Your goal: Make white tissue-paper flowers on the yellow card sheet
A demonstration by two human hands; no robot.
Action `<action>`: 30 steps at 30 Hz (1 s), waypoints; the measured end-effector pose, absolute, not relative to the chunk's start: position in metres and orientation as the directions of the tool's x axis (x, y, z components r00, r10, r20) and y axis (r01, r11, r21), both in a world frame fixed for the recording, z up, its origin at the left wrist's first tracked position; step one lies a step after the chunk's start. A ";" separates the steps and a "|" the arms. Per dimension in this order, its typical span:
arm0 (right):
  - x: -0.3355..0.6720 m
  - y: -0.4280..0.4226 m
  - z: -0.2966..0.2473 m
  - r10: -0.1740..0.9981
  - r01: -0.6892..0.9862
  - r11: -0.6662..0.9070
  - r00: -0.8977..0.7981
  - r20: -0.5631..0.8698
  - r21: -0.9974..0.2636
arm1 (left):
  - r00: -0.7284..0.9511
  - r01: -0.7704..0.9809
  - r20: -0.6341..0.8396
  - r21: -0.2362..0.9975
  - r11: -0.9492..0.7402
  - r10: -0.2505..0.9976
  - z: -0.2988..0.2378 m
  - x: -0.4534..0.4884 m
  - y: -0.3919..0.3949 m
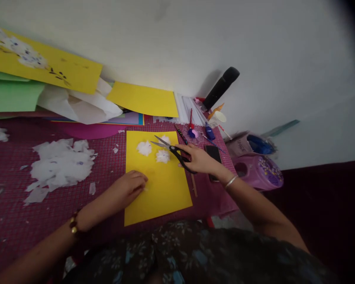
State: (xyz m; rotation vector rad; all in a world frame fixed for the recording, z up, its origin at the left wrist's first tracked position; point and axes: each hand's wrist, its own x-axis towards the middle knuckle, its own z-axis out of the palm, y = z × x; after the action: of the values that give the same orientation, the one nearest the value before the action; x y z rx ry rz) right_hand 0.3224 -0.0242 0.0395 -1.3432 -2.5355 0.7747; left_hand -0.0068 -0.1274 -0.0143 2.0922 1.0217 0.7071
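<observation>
My right hand (199, 158) holds black-handled scissors (177, 153), fingers through and around the handles. The scissor blades are parted and point left over the yellow sheet (158, 189). Beneath and beside the blades are fluffy white paper flowers: one at the left (144, 148), one just under the tips (165, 140), and one nearer me (163, 156). My left hand (133, 185) rests at the sheet's left edge with curled fingers pressed together. A tiny whitish bit shows by its fingertips, too small to name.
Piled torn white paper (62, 165) lies at left on the checked tablecloth (106, 152). Behind stand a flower-decorated yellow sheet (73, 73) and a plain yellow card (144, 98). To the right are a phone (213, 154), a blue paint bottle (209, 131), brushes and a tall black bottle (221, 87).
</observation>
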 end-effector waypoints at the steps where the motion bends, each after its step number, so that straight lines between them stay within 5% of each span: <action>1: 0.321 -0.014 0.039 0.796 0.732 0.483 -0.596 -0.108 -0.480 | 0.563 0.432 0.170 0.774 -0.463 0.809 -0.016 -0.007 -0.128; 14: 0.300 0.035 0.043 0.609 0.626 0.576 -0.758 -0.236 -0.525 | 0.575 0.416 0.263 0.722 -0.553 0.775 -0.026 -0.005 -0.136; 30: 0.300 0.029 0.045 0.615 0.644 0.468 -0.729 -0.301 -0.605 | 0.582 0.429 0.292 0.683 -0.591 0.759 -0.026 -0.004 -0.136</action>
State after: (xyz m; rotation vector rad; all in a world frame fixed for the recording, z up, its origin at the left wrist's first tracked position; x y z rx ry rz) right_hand 0.2995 0.0293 0.0447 -1.1700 -2.7261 1.1523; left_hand -0.0041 -0.1356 -0.0257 2.2565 0.9425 0.7802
